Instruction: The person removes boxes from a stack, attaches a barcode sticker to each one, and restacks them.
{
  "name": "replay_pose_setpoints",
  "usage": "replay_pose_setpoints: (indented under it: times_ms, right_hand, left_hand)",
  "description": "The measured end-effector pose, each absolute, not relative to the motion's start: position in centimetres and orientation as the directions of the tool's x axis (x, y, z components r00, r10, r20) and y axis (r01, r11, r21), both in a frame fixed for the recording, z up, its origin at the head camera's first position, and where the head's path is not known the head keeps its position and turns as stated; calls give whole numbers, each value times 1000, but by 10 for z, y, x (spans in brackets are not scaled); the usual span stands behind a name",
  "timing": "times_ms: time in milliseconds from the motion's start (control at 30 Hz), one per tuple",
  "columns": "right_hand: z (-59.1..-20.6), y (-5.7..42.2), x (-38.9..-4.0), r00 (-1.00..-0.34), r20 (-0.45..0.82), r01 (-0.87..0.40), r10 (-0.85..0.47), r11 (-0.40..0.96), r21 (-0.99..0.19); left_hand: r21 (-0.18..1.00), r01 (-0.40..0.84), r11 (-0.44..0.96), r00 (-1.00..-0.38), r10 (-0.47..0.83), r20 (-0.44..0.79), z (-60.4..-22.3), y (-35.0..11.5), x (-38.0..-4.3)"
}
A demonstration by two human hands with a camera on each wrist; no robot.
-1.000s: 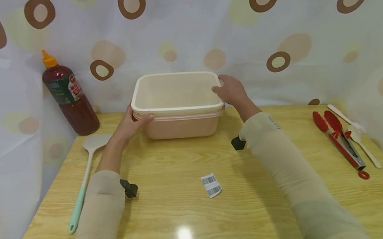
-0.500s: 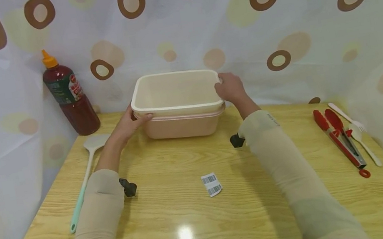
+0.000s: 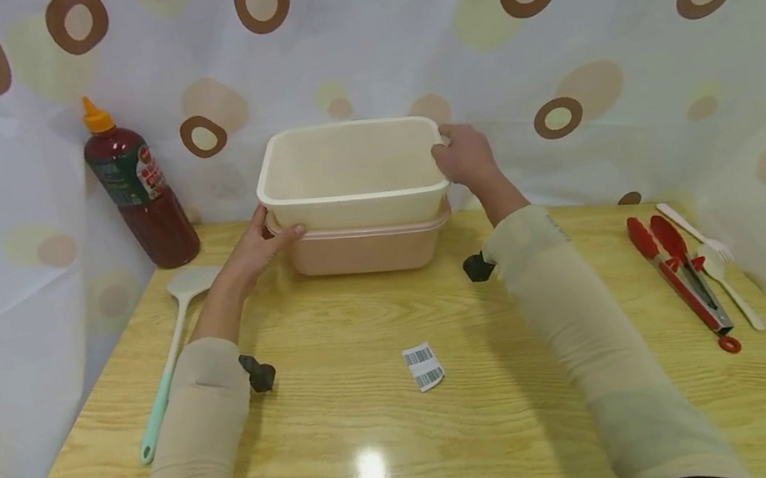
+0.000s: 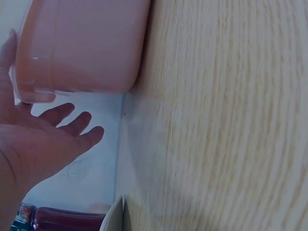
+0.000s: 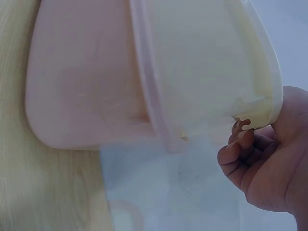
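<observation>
A cream plastic storage container (image 3: 355, 163) sits partly raised out of a pink plastic container (image 3: 365, 250), which stands on the table against the backdrop. My right hand (image 3: 469, 154) grips the cream container's right end by its rim; in the right wrist view its fingers (image 5: 230, 156) curl under the lip. At the pink container's left end, my left hand (image 3: 254, 252) holds the rim, thumb along the front. The left wrist view shows several of its fingers (image 4: 82, 124) spread below the corner of the pink container, part of the grip being out of frame.
A sauce bottle (image 3: 143, 194) with an orange cap stands at the back left. A turner (image 3: 168, 364) lies beside my left arm. Red tongs (image 3: 679, 282), a fork (image 3: 693, 231) and a spoon (image 3: 729, 287) lie at the right. A barcode label (image 3: 423, 367) is on the tabletop (image 3: 463, 445).
My right hand has risen, lifting the cream container, mostly at its right side, so more of its wall shows above the pink one. The left hand and the pink container stay put.
</observation>
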State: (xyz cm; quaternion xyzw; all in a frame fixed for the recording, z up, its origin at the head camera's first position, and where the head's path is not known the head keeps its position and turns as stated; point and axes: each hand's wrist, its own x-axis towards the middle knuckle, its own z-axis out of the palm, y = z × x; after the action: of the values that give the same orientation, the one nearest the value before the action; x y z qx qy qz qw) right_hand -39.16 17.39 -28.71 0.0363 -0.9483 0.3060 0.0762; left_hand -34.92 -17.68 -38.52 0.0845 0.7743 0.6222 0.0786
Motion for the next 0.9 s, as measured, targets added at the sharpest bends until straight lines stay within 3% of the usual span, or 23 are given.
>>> replay_pose_setpoints:
  times_ms: [433,900]
  right_hand:
    - [-228,193,-383,-985,142,-42,99,656,-754]
    - [-175,253,-364,-984,109,0,139,617,-787]
  left_hand:
    - [967,-38,253,-959,262,-106,-356,-174,-329]
    - [963,-17,270,-969,234,-83,-379,-177,-346]
